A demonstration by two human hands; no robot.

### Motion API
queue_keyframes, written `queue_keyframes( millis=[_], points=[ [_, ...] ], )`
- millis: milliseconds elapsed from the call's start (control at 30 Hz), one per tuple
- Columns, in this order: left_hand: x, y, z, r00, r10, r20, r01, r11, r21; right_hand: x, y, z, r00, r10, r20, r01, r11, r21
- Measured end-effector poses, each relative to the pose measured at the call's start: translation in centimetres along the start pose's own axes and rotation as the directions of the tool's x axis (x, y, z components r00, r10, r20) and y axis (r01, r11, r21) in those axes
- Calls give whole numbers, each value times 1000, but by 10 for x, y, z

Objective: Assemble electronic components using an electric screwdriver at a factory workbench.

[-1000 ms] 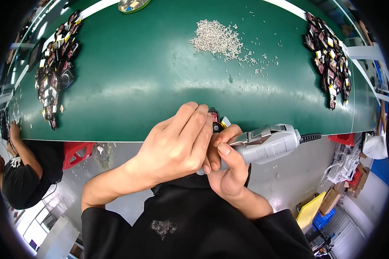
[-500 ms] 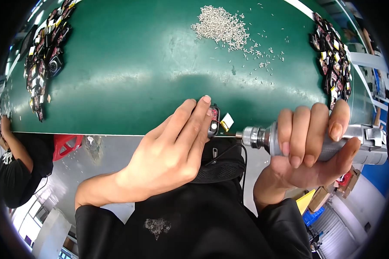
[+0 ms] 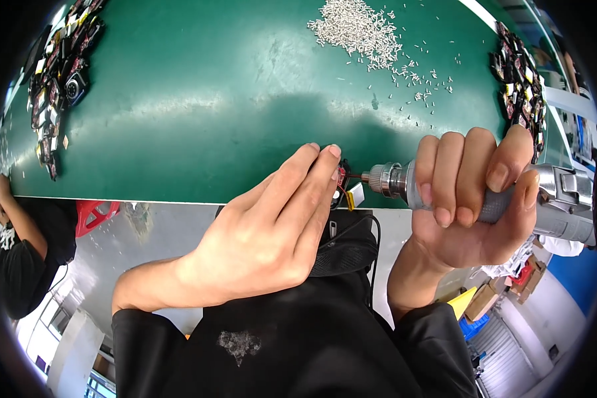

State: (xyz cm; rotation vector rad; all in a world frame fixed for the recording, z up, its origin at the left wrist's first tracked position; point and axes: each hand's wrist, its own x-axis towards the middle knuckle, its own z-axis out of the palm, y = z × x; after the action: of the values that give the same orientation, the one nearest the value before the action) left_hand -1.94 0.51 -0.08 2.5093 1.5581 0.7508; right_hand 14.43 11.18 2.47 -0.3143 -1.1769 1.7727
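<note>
At the near edge of the green table [image 3: 199,139], my left hand [image 3: 265,239] is closed on a small black device [image 3: 342,178] with a red circuit board. The hand covers most of it. A flat white battery [image 3: 356,195] with yellow tape sticks out beside the device. My right hand [image 3: 474,189] wraps round a grey electric screwdriver [image 3: 395,180], held level and pointing left. Its thin bit reaches the circuit board; the exact contact point is too small to make out.
Small silver screws [image 3: 358,33] lie heaped at the far side, with several scattered to the right. Piles of black devices [image 3: 50,109] line the left, and more devices [image 3: 521,86] lie at the right. Beyond the left edge are a person [image 3: 30,239] and a red stool [image 3: 96,215].
The screwdriver has come left, so its bit now meets the board instead of standing apart. My left fingers have shifted right with the device and cover more of it. The view has shifted slightly.
</note>
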Motion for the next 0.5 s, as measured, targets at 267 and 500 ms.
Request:
queue_keyframes(
  millis=[267,500],
  points=[
    [2,-12,-5,997,16,76,-14,1000,-26,21,8,12,979,75,189,-39,982,-185],
    [9,-6,-20,997,49,67,-52,997,52,27,3,13,982,72,176,-68,997,-24]
  ],
)
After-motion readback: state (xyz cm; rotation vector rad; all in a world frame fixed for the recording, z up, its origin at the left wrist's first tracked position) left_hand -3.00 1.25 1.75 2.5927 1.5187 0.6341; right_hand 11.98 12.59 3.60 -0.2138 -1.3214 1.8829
